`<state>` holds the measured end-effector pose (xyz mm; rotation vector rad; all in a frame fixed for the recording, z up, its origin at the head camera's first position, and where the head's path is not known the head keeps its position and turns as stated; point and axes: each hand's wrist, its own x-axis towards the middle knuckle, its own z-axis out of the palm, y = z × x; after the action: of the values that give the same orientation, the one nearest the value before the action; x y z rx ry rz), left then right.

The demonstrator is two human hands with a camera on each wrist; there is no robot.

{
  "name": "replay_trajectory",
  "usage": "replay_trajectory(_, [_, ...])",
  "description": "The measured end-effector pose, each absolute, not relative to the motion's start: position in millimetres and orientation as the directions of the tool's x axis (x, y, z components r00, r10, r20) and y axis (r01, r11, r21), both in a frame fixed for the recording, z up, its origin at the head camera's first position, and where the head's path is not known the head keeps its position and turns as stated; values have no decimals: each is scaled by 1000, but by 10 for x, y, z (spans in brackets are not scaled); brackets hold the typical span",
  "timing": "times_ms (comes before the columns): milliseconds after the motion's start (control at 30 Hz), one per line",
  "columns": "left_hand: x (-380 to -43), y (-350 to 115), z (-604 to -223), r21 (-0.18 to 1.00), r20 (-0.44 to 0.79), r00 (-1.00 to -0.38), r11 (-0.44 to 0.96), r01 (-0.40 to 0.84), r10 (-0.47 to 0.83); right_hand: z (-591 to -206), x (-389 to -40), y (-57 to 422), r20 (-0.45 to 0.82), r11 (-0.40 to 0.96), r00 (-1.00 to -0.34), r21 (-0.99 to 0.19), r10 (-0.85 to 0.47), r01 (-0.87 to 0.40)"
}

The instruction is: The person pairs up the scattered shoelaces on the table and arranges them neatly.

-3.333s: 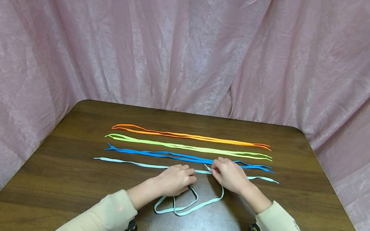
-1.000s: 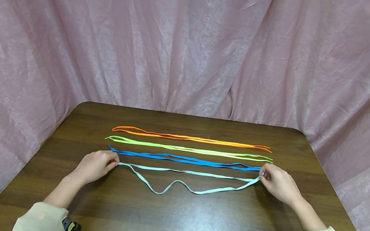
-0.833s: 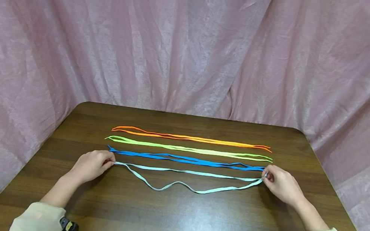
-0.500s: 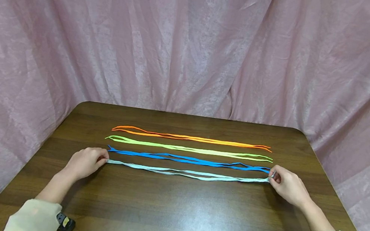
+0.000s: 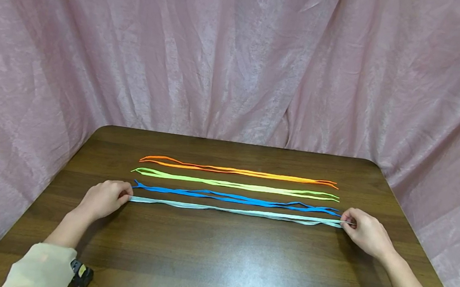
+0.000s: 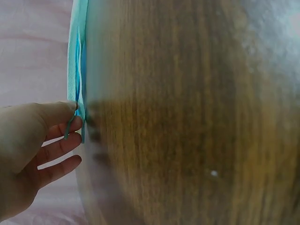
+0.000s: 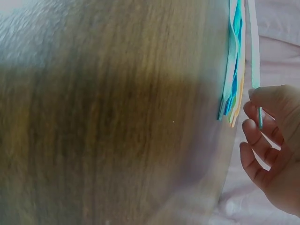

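Two pale mint shoelaces (image 5: 248, 212) run side by side across the table in front of me, almost straight. At their left end my left hand (image 5: 102, 200) pinches between thumb and index finger; in the left wrist view, two lace tips (image 6: 83, 133) stick out below the pinch. My right hand (image 5: 368, 232) pinches the right end of one mint lace (image 7: 255, 56), its tip poking out past the fingers. The other mint lace (image 7: 227, 79) has its right end outside that grip, in the right wrist view. Just beyond lie blue shoelaces (image 5: 228, 198), close to both hands.
Farther back, yellow-green shoelaces (image 5: 234, 185) and orange shoelaces (image 5: 235, 170) lie in parallel rows. All are on a brown wooden table (image 5: 184, 260). Pink curtains (image 5: 238, 60) hang behind and at both sides.
Both hands have moved outward from the middle, drawing the looped mint lace out. Its slack curve has flattened, and it now lies alongside the other mint lace. The other rows look unmoved.
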<state>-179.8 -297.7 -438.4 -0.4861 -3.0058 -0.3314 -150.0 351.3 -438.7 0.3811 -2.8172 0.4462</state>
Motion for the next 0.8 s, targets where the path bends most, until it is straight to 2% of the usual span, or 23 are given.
replay_trajectory(233, [-1808,-2982,-4375,191,107,-949,930,313,298,-4398,-1493,3519,240,920,-947,-278,-212,-276])
replay_trajectory(567, [-1806,-3013,-4362,205,88,-954,932,299,287,-4456,-1482,3503,261,914,-933,-258,-247,-314])
replay_trajectory(800, [-1791,-3016,-4372,212,80,-955,931,298,287,-4527,-1509,3497,356,876,-865,-198,-353,-439])
